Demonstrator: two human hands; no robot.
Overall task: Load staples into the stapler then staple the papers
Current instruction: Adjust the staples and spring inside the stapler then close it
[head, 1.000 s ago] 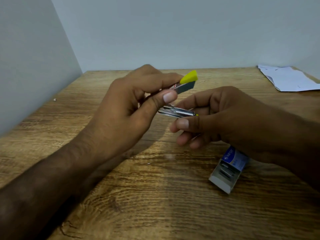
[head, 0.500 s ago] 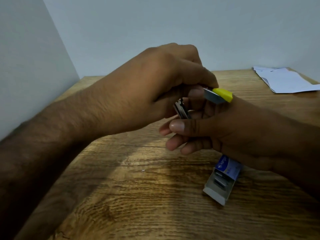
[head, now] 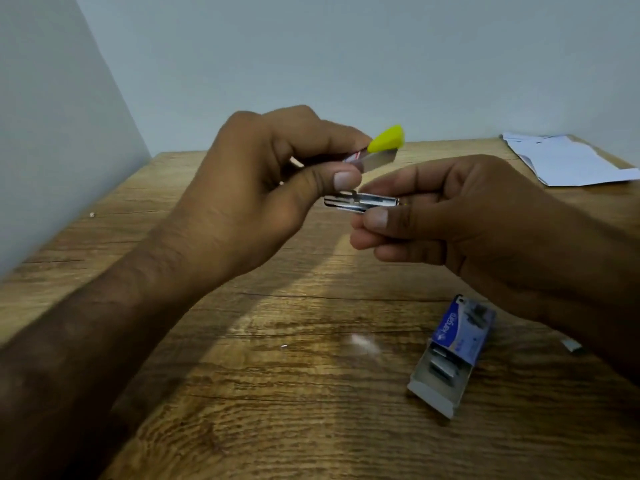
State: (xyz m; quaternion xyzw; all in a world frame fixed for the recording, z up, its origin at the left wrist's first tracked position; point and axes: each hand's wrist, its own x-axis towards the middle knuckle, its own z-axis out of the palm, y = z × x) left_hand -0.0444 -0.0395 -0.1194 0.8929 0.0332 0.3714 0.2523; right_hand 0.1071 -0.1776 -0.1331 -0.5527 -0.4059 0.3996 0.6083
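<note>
A small stapler [head: 381, 152] with a yellow cap and metal body is pinched in my left hand [head: 263, 188], raised above the table, its tip pointing right. My right hand [head: 460, 216] grips the stapler's silver metal staple tray [head: 360, 203] between thumb and fingers, just below the stapler body and apart from it. An open blue staple box [head: 450, 351] lies on the table at lower right with staple strips showing in its grey drawer. White papers [head: 568, 161] lie at the far right of the table.
The wooden table [head: 277, 393] meets pale walls at the left and back. One loose staple [head: 284, 347] lies mid-table, and a small staple strip [head: 571, 346] lies to the right of the box, beside my right wrist.
My left hand swung back to the left and rose, turning the stapler's yellow tip upward. The silver tray in my right hand turned from steeply tilted to level.
</note>
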